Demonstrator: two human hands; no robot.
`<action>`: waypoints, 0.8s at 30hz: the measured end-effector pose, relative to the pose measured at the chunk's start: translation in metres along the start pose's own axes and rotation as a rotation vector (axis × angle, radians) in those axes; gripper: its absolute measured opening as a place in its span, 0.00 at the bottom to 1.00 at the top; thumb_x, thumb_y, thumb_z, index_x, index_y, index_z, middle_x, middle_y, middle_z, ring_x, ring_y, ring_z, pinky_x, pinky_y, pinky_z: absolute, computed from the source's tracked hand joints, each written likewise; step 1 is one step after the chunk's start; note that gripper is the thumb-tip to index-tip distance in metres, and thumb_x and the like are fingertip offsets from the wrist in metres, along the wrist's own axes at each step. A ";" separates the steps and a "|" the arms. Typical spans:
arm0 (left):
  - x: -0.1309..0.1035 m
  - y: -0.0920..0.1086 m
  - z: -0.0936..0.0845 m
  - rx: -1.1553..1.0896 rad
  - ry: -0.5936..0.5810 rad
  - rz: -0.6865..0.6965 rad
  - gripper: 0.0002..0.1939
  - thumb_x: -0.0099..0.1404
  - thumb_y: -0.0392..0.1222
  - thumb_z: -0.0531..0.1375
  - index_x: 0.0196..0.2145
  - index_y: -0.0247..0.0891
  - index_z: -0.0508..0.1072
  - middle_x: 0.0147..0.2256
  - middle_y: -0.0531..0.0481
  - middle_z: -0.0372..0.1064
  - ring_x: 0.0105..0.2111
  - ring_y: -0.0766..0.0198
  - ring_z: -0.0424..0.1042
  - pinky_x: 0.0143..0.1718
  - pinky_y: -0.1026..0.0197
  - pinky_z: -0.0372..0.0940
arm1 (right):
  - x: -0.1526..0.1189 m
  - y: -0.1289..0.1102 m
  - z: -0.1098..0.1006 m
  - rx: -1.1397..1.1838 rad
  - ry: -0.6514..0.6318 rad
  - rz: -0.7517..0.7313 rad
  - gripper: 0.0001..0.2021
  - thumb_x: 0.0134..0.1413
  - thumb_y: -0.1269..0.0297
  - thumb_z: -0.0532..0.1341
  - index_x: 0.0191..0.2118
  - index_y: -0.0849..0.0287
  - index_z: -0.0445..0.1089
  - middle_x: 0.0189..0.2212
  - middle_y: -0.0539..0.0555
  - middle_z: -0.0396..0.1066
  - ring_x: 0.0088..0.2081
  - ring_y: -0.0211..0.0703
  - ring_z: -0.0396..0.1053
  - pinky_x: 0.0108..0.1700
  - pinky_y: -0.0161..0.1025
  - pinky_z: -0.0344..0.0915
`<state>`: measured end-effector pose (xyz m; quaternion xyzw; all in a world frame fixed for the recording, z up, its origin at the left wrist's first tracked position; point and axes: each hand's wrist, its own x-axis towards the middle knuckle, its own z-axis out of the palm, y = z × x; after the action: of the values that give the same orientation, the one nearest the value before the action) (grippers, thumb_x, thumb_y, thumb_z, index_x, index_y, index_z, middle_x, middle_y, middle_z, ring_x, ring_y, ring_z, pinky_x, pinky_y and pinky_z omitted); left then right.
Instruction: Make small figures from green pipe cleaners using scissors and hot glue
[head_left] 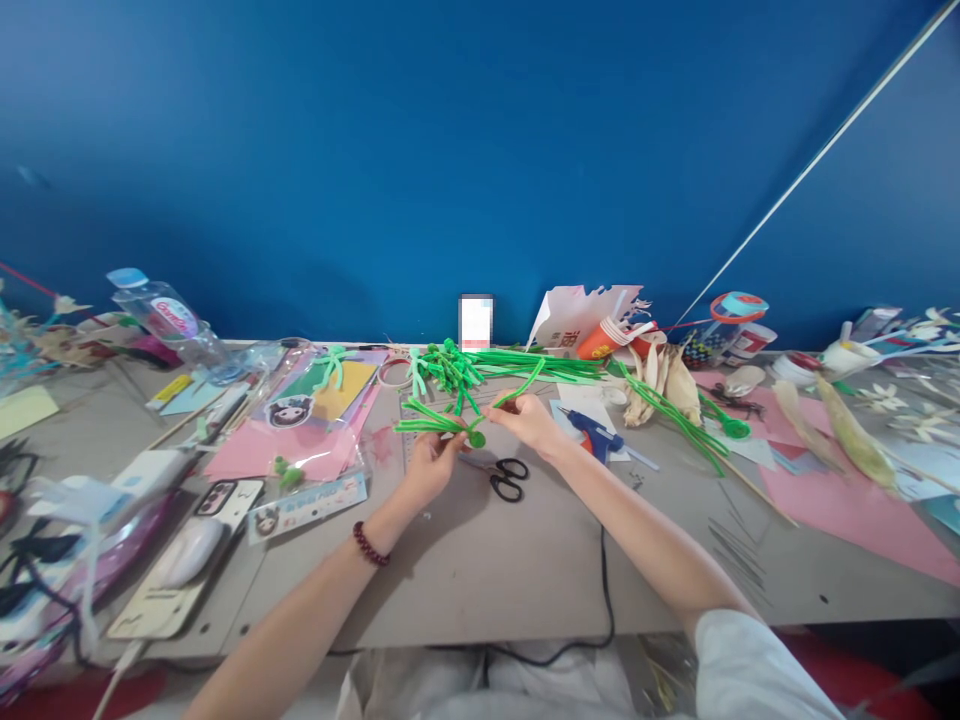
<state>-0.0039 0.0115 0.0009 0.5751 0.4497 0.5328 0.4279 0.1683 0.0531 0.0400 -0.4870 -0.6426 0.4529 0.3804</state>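
Observation:
My left hand is closed round a bunch of green pipe cleaners, whose ends stick out to the left; a round green coil sits at the bunch's right end. Between the fingertips of my right hand is a single green pipe cleaner that slants up to the right. Both hands are close together above the table. Just below them lie black-handled scissors, blades partly hidden by my left hand. Behind the hands is a heap of bent green pipe cleaners, with straight ones to its right.
A blue glue gun lies right of my right forearm. Further right are dried husks, more green pipe cleaners and pink paper. On the left are a phone, a plastic bottle and a bagged paper stack.

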 end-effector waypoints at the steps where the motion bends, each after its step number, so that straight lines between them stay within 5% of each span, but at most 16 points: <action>1: 0.001 -0.001 0.000 -0.064 0.023 -0.054 0.13 0.56 0.49 0.60 0.34 0.37 0.71 0.26 0.49 0.72 0.25 0.59 0.73 0.29 0.58 0.69 | -0.001 0.000 0.001 -0.024 0.010 -0.043 0.11 0.45 0.57 0.62 0.23 0.59 0.67 0.20 0.48 0.64 0.24 0.36 0.60 0.28 0.35 0.56; 6: 0.008 -0.008 -0.004 -0.213 0.100 -0.175 0.18 0.51 0.53 0.64 0.30 0.34 0.72 0.25 0.49 0.72 0.24 0.62 0.72 0.29 0.61 0.67 | -0.008 -0.004 0.008 -0.180 0.053 -0.353 0.09 0.50 0.64 0.60 0.21 0.58 0.64 0.21 0.49 0.65 0.27 0.38 0.62 0.30 0.35 0.57; 12: 0.010 -0.015 -0.007 0.059 0.071 -0.089 0.12 0.55 0.47 0.61 0.30 0.34 0.72 0.26 0.47 0.72 0.22 0.62 0.71 0.23 0.62 0.65 | -0.018 -0.008 0.012 -0.444 -0.011 -0.589 0.08 0.53 0.69 0.60 0.23 0.58 0.66 0.23 0.50 0.67 0.30 0.40 0.63 0.33 0.35 0.57; 19: 0.004 -0.018 -0.006 0.480 -0.045 0.433 0.06 0.61 0.33 0.53 0.33 0.38 0.70 0.32 0.46 0.69 0.33 0.61 0.70 0.35 0.59 0.65 | -0.019 -0.015 0.002 -0.543 -0.001 -0.570 0.06 0.53 0.67 0.62 0.26 0.58 0.71 0.25 0.52 0.70 0.32 0.42 0.63 0.33 0.36 0.57; 24: 0.000 -0.006 -0.008 0.496 -0.165 0.469 0.08 0.64 0.34 0.51 0.34 0.38 0.69 0.32 0.47 0.68 0.33 0.62 0.68 0.37 0.59 0.63 | -0.012 -0.013 -0.005 -0.379 0.075 -0.392 0.09 0.51 0.61 0.63 0.25 0.59 0.72 0.24 0.52 0.70 0.29 0.40 0.64 0.33 0.36 0.59</action>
<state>-0.0119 0.0134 -0.0043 0.7904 0.3849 0.4429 0.1758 0.1725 0.0413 0.0532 -0.4321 -0.7834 0.2241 0.3866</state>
